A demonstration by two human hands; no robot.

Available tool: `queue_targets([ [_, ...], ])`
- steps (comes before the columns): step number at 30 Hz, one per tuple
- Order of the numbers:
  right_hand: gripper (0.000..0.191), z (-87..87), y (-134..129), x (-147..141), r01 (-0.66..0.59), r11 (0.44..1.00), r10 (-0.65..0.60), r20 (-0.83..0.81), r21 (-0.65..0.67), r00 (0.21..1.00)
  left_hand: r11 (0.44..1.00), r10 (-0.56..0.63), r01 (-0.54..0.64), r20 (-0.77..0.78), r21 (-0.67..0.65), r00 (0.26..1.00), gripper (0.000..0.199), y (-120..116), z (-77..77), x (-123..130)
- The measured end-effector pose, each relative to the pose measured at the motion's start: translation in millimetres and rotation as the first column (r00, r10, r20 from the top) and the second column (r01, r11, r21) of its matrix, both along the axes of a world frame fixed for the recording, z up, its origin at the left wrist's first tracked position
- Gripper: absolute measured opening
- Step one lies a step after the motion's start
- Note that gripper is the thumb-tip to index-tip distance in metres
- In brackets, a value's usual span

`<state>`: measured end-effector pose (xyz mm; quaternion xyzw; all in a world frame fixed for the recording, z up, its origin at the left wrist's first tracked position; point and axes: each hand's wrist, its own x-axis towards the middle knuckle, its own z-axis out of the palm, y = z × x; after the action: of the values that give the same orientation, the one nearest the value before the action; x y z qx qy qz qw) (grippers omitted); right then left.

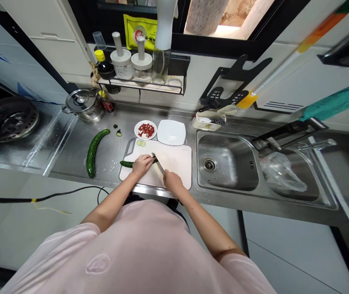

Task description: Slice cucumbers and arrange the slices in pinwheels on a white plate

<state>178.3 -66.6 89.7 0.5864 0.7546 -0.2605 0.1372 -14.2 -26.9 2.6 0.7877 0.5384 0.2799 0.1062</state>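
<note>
Left hand (pixel 142 165) on a short length of dark green cucumber (pixel 126 164), which lies across the white cutting board (pixel 174 163), toward the near left. Its fingers (pixel 146 161) are curled and closed over the top, pressing it down. Right hand (pixel 173 182) sits just to the right, fingers (pixel 168 178) wrapped narrow around the handle of a kitchen knife (pixel 159 164), the blade angled up and away beside the left hand. Two thin slices (pixel 141 143) lie at the board's far left. A longer whole cucumber (pixel 93 152) rests on the steel bench (pixel 113 151), left of the board.

Technique, judged: keep fingertips tucked, let the blade ride the knuckles, and hold the cucumber steady for even slices.
</note>
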Motion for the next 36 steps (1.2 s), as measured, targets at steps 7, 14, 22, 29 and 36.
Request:
queue_targets([
  [7,0.023,-0.3,9,-6,-0.011,1.0,0.011,-0.002,-0.021,1.0,1.0,0.003,-0.003,0.009,0.003,1.0,0.022,0,0.7,0],
  [14,0.025,-10.2,20,-16,-0.006,0.999,0.007,-0.018,0.034,1.0,1.0,0.001,-0.001,0.003,0.018,1.0,0.022,0,1.9,1],
  [22,0.025,-11.7,29,-25,0.003,1.0,-0.002,-0.009,0.026,1.0,1.0,0.003,-0.003,-0.008,0.006,1.0,0.022,-1,3.6,1],
  [29,0.025,-12.7,29,-27,0.017,0.999,-0.016,-0.021,0.051,1.0,1.0,-0.001,0.001,-0.006,0.014,1.0,0.022,-1,4.3,1],
  [36,0.023,-11.4,3,-6,0.005,1.0,-0.005,-0.005,0.027,1.0,1.0,0.0,0.0,-0.007,0.01,1.0,0.022,1,2.4,0],
])
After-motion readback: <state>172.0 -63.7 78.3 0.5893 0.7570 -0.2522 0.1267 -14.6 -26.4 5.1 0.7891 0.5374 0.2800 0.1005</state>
